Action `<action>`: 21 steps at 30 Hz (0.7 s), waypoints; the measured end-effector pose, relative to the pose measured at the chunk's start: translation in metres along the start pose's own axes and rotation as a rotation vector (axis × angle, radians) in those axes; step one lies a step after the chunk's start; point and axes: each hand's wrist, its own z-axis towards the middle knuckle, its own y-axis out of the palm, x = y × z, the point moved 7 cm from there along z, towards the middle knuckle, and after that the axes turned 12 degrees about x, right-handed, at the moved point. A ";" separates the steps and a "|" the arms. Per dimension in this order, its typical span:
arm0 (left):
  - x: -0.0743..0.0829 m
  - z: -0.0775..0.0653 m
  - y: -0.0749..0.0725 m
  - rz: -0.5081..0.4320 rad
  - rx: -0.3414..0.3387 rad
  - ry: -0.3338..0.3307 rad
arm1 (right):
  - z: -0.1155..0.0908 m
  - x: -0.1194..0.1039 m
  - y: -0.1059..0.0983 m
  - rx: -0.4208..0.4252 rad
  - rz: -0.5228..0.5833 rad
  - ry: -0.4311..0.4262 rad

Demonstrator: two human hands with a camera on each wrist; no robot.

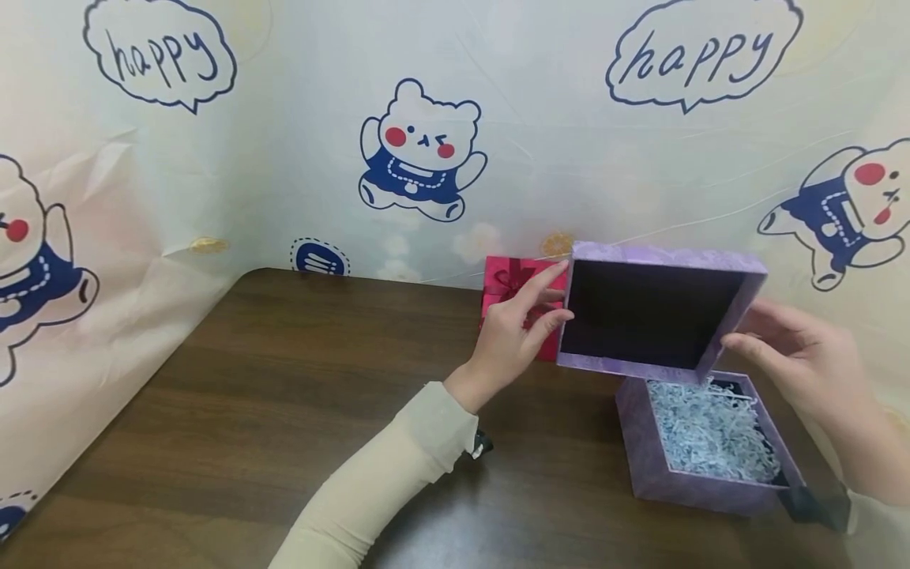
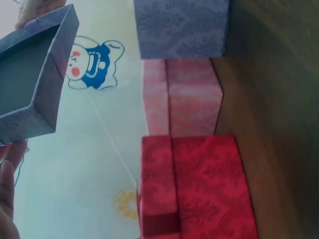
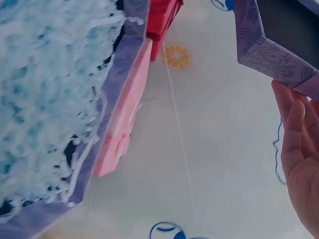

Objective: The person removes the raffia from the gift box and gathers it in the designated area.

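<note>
While the box (image 1: 693,486) stands open below, we hold the lid (image 1: 650,312) from both sides, left hand (image 1: 506,328) and right hand (image 1: 814,352) fingers pinching.

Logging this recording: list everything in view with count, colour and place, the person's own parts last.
Lid: 1, purple, dark inside, held above the table between both hands
Open box: 1, purple, on the table's right side
Shredded paper: one heap, light blue, inside the open box
Red box: 1, red, behind the left hand in the head view
Ribbon bow: 1, dark red, on the red box
Pink box: 1, pink, between the red and purple boxes
Table: 1, brown, below
Backdrop: seemingly 1, pale, printed, behind
Sleeves: 2, pale, on the forearms
Left hand: 1, bare, lid's left edge
Right hand: 1, bare, lid's right edge
</note>
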 end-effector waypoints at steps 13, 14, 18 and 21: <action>-0.022 0.020 -0.025 -0.022 -0.078 -0.145 | 0.039 -0.018 0.034 -0.061 -0.004 0.138; -0.023 0.022 -0.028 -0.017 -0.080 -0.148 | 0.041 -0.019 0.038 -0.050 0.012 0.146; -0.025 0.029 -0.039 -0.012 -0.070 -0.154 | 0.049 -0.024 0.053 0.009 0.108 0.135; -0.026 0.034 -0.050 -0.018 -0.062 -0.176 | 0.056 -0.031 0.060 0.055 0.137 0.097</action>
